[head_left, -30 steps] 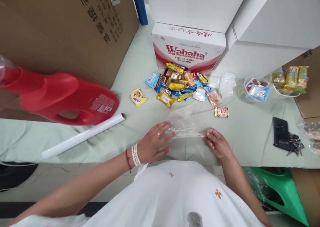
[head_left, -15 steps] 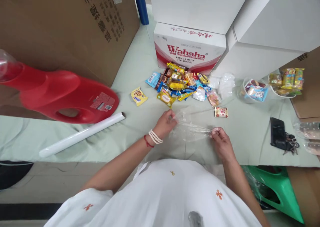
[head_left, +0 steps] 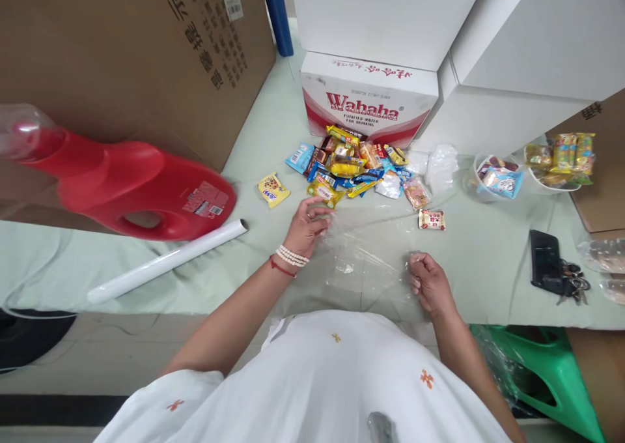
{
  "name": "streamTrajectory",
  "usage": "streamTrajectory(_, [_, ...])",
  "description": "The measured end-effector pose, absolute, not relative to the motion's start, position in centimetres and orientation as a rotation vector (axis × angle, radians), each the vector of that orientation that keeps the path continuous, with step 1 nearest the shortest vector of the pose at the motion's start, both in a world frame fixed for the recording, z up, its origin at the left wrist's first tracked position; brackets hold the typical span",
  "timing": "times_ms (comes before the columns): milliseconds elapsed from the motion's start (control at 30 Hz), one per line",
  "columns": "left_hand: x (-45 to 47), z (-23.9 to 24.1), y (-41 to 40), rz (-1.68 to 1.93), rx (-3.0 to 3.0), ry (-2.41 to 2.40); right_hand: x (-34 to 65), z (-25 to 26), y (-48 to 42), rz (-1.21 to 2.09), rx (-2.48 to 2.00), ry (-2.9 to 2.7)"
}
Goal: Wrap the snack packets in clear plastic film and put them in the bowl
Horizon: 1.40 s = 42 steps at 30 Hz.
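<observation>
A clear plastic bag [head_left: 364,257] spreads between my two hands above the cloth-covered table. At its left edge is my left hand [head_left: 308,227], fingers loosely bent, the thumb side against the film; the exact grip is hard to see. My right hand [head_left: 430,280] pinches the bag's right edge with curled fingers. Beyond the bag lies a pile of wrapped snacks [head_left: 346,164] in yellow, blue and brown packets. One yellow snack packet [head_left: 273,190] lies apart on the left, and a small red-and-cream packet [head_left: 431,219] rests near the bag's right corner.
Behind the snacks stands a Wahaha water carton [head_left: 368,98]. On the left are a red jug [head_left: 146,192] and a white roll [head_left: 168,260]. Tubs of snacks [head_left: 498,177], a black phone [head_left: 545,260] and keys [head_left: 573,283] lie on the right.
My left hand has moved slightly left and its fingers have loosened from a tight pinch. The bag, earlier drawn into a narrow band, is now spread wider. My right hand has shifted slightly.
</observation>
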<state>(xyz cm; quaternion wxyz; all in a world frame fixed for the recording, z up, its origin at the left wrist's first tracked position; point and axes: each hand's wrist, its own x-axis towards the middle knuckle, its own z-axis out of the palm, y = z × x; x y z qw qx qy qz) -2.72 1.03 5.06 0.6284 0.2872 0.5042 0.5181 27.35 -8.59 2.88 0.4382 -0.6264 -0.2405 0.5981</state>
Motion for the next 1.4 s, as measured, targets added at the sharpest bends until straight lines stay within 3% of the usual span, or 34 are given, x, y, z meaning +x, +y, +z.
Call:
streamTrajectory(100, [-3.8,4.9,0.9,1.271,0.925,1.350,27.3,2.2,-9.3,1.352,-1.655,-0.719])
streamTrajectory(267, [-4.9,3.8,-0.8,0.976,1.008,1.899,26.5,1.8,-9.4,1.214,-1.733,-0.775])
streamTrajectory(367, [-4.8,4.9,-3.2,1.192,1.527,2.117,26.1,2.3,-9.0,1.211,-1.774,-0.807])
streamTrajectory(467, [-3.8,6.2,-5.2,1.255,2.134,1.851,26.1,2.5,-9.1,1.217,-1.814,-0.887])
streamTrajectory(600, [-2.0,4.7,-6.9,0.654,2.604,1.143,27.7,2.1,-11.3,1.126,-1.946,-1.093])
streamTrajectory(700, [-1.7,1.8,-8.1,0.393,2.633,0.961,30.0,2.3,-13.7,1.139,-2.043,-1.283])
streamTrajectory(800, [-2.1,0.4,-8.6,0.372,2.554,0.967,32.2,3.9,-14.6,1.219,-2.057,-1.479])
streamTrajectory(900, [-1.9,0.7,-7.8,0.402,2.441,1.146,32.7,6.2,-13.1,0.848,-2.131,-1.551])
streamTrajectory(967, [-1.4,1.1,-6.7,0.394,2.372,1.302,31.8,7.2,-11.0,0.598,-2.098,-1.566])
streamTrajectory(1167, [-1.7,0.9,-4.8,0.335,2.393,1.388,25.8,7.2,-1.6,0.554,-1.744,-2.129])
streamTrajectory(1400, [-2.4,0.3,-5.7,0.350,2.442,1.379,18.5,7.0,9.2,0.216,-1.813,-2.544])
